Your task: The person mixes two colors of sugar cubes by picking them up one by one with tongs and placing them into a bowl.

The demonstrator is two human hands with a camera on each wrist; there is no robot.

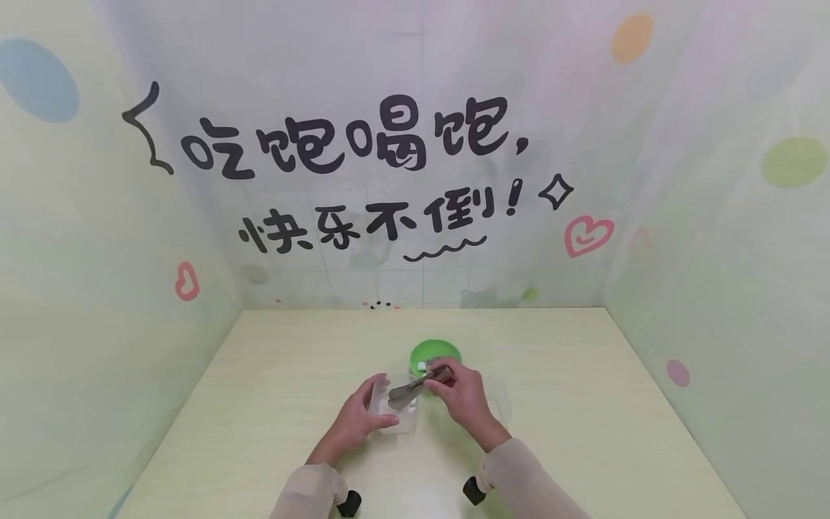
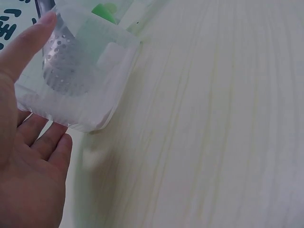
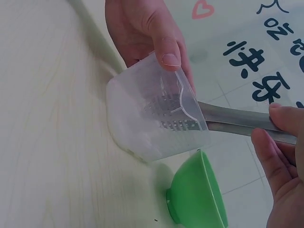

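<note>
My left hand (image 1: 355,418) grips a translucent plastic box (image 3: 130,107), its thumb on one wall and its fingers round the other side. The box is tilted above the table. My right hand (image 1: 468,398) pinches metal tongs (image 3: 237,118) by their handles. The tongs' perforated heads (image 2: 61,64) reach inside the box. A whitish lump (image 2: 111,54) shows through the box wall. Just behind, a green bowl (image 3: 194,192) stands on the table, with a small white piece (image 1: 422,366) seen against it. Whether the tongs grasp anything is hard to tell.
A translucent lid-like piece (image 1: 503,404) lies on the table (image 1: 570,404), partly behind the right forearm. Printed cloth walls (image 1: 421,281) enclose the table at the back and both sides. Black wrist straps (image 1: 349,503) show at the sleeves.
</note>
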